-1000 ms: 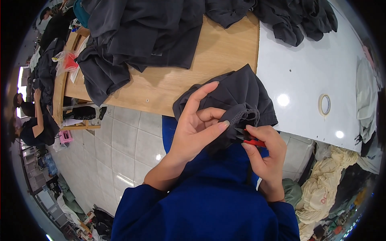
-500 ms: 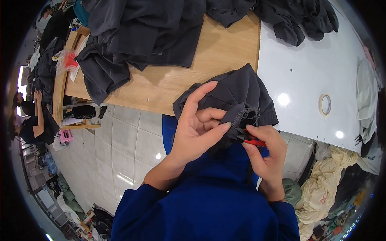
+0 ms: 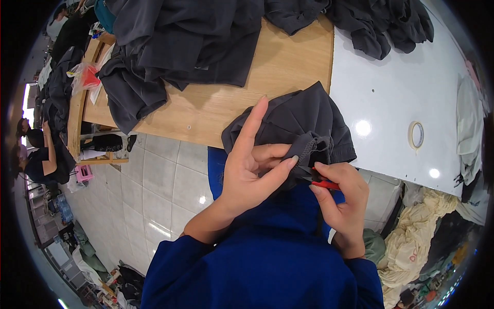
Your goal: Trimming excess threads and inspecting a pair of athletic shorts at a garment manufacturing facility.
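A dark grey garment (image 3: 296, 116) drapes over the front edge of the wooden table. My left hand (image 3: 252, 170) pinches its stitched edge between thumb and bent fingers, with the index finger pointing up and away. Loose threads (image 3: 323, 144) stick out along that seam. In my right hand (image 3: 343, 198) is a pair of small red-handled thread snips (image 3: 325, 184), held between thumb and fingers. Their metal blades point left, close to the seam just under my left thumb tip. Whether the blades touch a thread cannot be made out.
More dark grey garments (image 3: 190, 46) are heaped on the wooden table (image 3: 288, 56). A tape roll (image 3: 416, 135) lies on the white tabletop (image 3: 391, 108) at right. Cream cloth (image 3: 411, 247) is bundled below it. Another person (image 3: 43, 159) is at far left.
My left index finger has straightened upward and slightly left. The snips have shifted a little, with their blades showing more clearly beside the seam. The garment stays in place.
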`<state>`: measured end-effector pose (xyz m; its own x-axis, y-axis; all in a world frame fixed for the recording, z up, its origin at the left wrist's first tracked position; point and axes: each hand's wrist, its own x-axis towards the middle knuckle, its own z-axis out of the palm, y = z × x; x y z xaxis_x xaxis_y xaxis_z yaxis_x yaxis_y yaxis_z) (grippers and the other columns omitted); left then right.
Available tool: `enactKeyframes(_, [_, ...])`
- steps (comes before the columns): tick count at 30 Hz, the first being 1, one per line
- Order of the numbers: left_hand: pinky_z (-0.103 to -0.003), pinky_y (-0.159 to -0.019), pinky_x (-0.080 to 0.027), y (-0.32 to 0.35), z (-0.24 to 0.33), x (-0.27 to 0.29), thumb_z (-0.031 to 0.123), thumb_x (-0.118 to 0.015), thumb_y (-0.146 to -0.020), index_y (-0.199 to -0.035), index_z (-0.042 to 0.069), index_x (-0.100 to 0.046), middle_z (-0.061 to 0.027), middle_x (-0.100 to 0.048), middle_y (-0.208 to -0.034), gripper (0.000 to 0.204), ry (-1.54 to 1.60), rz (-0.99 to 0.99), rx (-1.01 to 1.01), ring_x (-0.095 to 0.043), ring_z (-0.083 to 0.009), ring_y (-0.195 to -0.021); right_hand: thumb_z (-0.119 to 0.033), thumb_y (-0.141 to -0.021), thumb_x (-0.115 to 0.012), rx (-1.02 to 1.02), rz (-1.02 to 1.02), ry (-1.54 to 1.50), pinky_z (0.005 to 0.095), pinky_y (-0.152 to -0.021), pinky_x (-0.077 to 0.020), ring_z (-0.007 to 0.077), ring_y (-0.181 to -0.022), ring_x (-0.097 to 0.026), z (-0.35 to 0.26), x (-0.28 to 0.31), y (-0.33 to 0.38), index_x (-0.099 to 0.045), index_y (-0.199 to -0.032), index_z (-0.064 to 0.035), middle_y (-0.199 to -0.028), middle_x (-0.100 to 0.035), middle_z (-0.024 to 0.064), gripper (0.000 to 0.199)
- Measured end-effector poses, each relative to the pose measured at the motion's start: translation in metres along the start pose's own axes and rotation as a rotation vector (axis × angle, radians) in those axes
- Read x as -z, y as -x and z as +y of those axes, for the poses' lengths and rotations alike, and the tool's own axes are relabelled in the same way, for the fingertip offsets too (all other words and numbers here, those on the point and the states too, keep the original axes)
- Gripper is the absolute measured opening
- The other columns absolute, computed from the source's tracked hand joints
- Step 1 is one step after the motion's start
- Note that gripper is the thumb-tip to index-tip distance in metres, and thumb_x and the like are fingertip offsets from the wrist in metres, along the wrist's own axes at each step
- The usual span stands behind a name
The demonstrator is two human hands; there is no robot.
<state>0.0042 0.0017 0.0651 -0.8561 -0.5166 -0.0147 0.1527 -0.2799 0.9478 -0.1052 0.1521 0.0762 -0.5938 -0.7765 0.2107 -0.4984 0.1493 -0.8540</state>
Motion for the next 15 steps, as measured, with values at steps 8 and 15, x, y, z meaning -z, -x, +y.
enactKeyframes(8, [-0.02, -0.076, -0.047, -0.0005, -0.0026, 0.0, -0.01, -0.052, -0.086, -0.147, 0.004, 0.0, -0.0147, -0.066, -0.101, 0.082, -0.015, -0.011, -0.051, -0.061, -0.0093, -0.088, -0.002, -0.067, -0.073, -0.035, -0.019, -0.021, 0.0277, -0.063, -0.048, 0.0242, -0.071, -0.061, -0.0005, 0.0007, -0.0008, -0.067, -0.096, -0.001, -0.082, -0.064, 0.0117, 0.03])
enactKeyframes(15, [-0.021, -0.077, -0.047, -0.0006, -0.003, 0.001, -0.01, -0.052, -0.086, -0.146, 0.003, -0.002, -0.0155, -0.066, -0.099, 0.08, -0.026, 0.004, -0.052, -0.061, -0.0104, -0.088, -0.001, -0.068, -0.073, -0.048, -0.007, -0.054, 0.028, -0.064, -0.0483, 0.0247, -0.071, -0.062, 0.0027, -0.001, -0.001, -0.066, -0.097, -0.0003, -0.083, -0.064, 0.0124, 0.03])
